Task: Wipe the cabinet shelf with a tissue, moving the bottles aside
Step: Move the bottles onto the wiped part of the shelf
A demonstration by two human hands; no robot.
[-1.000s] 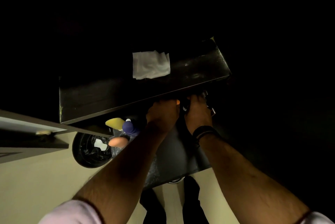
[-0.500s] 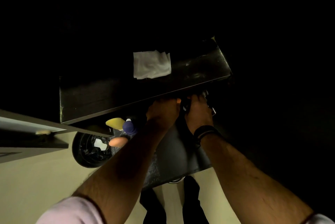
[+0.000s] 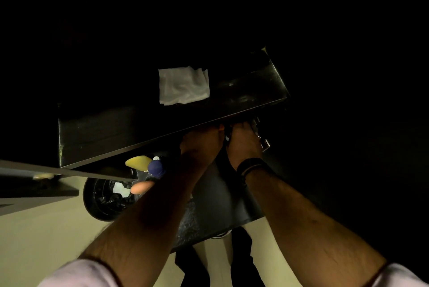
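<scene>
Nearest the camera, two pale sleeves sit at the bottom corners, and both bare forearms reach forward and down over a light floor, where dark trouser legs (image 3: 241, 256) stand. The left hand (image 3: 199, 141) and the right hand (image 3: 243, 142) meet side by side just under the front edge of the upper cabinet shelf (image 3: 116, 131); their fingers disappear beneath that edge into deep shadow, so whether either hand is clenched, relaxed or grasping something cannot be told. A dark wristband (image 3: 249, 167) circles the right wrist, and a small pale metallic piece (image 3: 264, 144) shows just beside the right hand, too dim to name. To the left of the left forearm, on a lower level, stand bottles: a blue cap (image 3: 156, 167), a yellow top (image 3: 138, 162) and an orange one (image 3: 141, 187), close together. Left of these a round black bin (image 3: 102, 203) with a dark liner sits on the floor, a pale scrap inside it. Farther off, above both hands, the white tissue (image 3: 183, 85) lies flat on the dark shelf surface, well apart from either hand, touched by neither. Beyond the shelf, all is black.
</scene>
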